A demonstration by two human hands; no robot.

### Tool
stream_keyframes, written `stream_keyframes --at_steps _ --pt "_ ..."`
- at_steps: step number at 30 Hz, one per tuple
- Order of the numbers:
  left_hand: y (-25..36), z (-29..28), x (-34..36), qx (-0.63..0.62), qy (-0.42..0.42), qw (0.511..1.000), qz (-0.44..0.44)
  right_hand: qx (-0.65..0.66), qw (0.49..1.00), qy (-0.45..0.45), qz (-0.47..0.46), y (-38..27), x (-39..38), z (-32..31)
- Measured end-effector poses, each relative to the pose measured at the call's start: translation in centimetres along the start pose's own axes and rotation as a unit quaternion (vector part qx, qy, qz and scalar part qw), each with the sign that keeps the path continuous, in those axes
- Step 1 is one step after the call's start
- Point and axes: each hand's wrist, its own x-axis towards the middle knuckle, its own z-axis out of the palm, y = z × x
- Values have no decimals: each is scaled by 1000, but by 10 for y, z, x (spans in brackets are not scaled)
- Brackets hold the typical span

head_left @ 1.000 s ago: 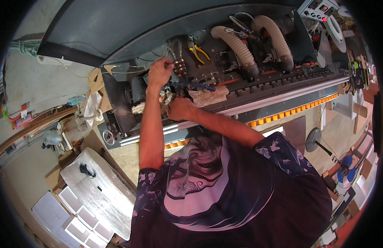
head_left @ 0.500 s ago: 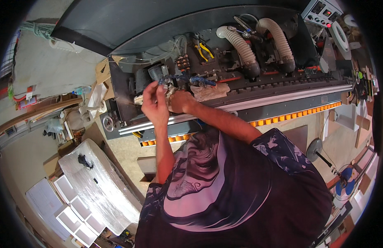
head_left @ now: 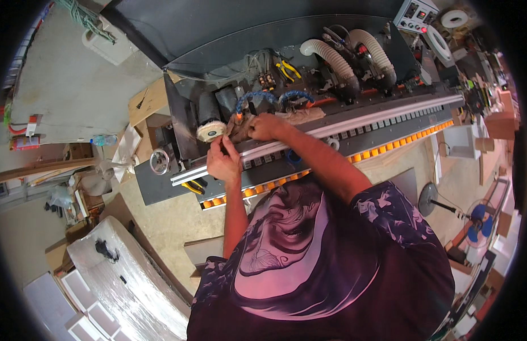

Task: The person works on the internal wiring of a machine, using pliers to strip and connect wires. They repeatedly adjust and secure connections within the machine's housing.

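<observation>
A pale round buffing wheel (head_left: 211, 131) sits on the end of a dark motor (head_left: 207, 106) at the machine's left. My left hand (head_left: 224, 162) is at its lower right rim, fingers bent and tips close together. Whatever lies between those fingertips is too small to make out. To its right, my right hand (head_left: 267, 126) is closed on a crumpled brown cloth (head_left: 240, 132), which shows on both sides of the fist. Its fingertips are hidden. Blue segmented hoses (head_left: 256, 96) arch just behind the hands.
Yellow-handled pliers (head_left: 288, 70) lie farther back in the machine. Two ribbed ducts (head_left: 330, 59) rise to the right. A metal rail (head_left: 382, 125) and a row of orange blocks (head_left: 326, 166) run along the front. A handwheel (head_left: 159, 162) projects at the left end.
My left hand has come down from beside the blue hose to the wheel's rim, uncovering the wheel's face. The right hand stays at the brown cloth. The whole view has shifted slightly.
</observation>
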Motion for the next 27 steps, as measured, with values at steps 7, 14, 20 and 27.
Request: stream_keyframes --at_steps 7,14,20,27 --pt "-1 -8 4 -46 -38 996 64 -51 995 -1 81 2 -6 -1" --pt "-3 -4 8 -66 -106 989 85 -54 992 -28 108 1 -6 -1" --pt "-6 -11 15 -35 -123 989 80 -49 990 -102 88 -25 2 -11" --pt "0 -10 20 -9 -55 996 76 -55 989 -129 55 -14 11 8"
